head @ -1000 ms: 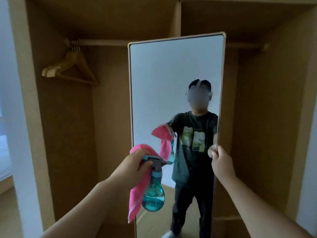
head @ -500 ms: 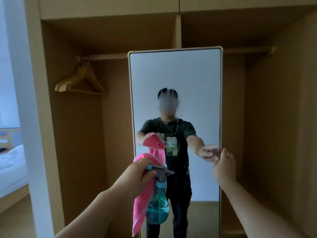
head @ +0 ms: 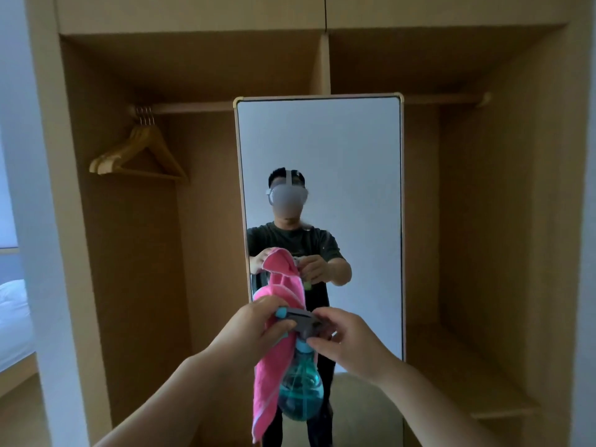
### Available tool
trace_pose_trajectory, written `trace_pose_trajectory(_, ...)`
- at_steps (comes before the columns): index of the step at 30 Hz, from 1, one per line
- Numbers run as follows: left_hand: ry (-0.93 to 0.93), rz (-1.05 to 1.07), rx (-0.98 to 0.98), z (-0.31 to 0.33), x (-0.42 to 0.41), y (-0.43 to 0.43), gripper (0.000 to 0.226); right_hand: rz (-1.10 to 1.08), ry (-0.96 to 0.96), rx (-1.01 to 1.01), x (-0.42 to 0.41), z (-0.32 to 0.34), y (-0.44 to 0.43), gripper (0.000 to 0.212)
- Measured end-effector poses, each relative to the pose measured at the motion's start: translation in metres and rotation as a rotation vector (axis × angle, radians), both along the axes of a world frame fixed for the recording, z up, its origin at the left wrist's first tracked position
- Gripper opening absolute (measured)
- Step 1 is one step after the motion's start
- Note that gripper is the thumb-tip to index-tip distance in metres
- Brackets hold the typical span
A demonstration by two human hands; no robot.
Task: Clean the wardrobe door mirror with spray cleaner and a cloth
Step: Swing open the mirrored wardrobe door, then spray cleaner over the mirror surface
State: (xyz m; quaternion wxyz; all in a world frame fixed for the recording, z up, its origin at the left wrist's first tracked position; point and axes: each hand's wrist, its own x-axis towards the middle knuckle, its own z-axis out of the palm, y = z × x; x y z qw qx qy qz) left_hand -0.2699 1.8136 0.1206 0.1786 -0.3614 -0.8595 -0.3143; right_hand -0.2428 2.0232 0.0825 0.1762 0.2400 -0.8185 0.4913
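The left hand (head: 254, 327) still grips the pink cloth (head: 274, 359) and the spray bottle (head: 301, 390) by its grey head, held before the mirror (head: 319, 162). The right hand (head: 346, 341) has left the mirror's edge and now closes, seemingly, around the bottle's neck.

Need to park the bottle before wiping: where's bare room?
Bare: the wardrobe's right-hand floor ledge, between the framed mirror and right side wall. Left bay is open below the wooden hangers. Crowded: both hands, left and right, meet at the teal spray bottle and pink cloth.
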Motion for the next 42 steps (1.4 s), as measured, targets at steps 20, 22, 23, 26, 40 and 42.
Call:
trace_pose_trajectory(20,0.07,0.014,-0.077,-0.01,-0.011,-0.005,0.019,-0.006,0.017,-0.276,0.004,0.016,-0.002,0.013)
trace_pose_trajectory(22,0.099,0.009,-0.059,-0.007,-0.01,-0.001,0.022,0.041,-0.001,-0.361,0.004,0.019,-0.004,0.014)
trace_pose_trajectory(23,0.101,0.013,-0.043,-0.005,-0.011,0.001,0.022,0.081,-0.034,-0.407,0.003,0.02,-0.005,0.018)
trace_pose_trajectory(26,0.119,0.032,-0.031,0.002,-0.012,0.009,0.027,0.194,-0.119,-0.426,0.004,0.029,-0.006,0.038)
trace_pose_trajectory(40,0.138,-0.036,0.014,0.051,-0.013,0.025,0.04,0.084,-0.09,-0.512,0.007,0.072,0.0,0.027)
trace_pose_trajectory(42,0.169,0.049,-0.009,0.059,-0.016,0.021,0.044,0.008,-0.052,-0.522,0.005,0.087,0.011,0.023)
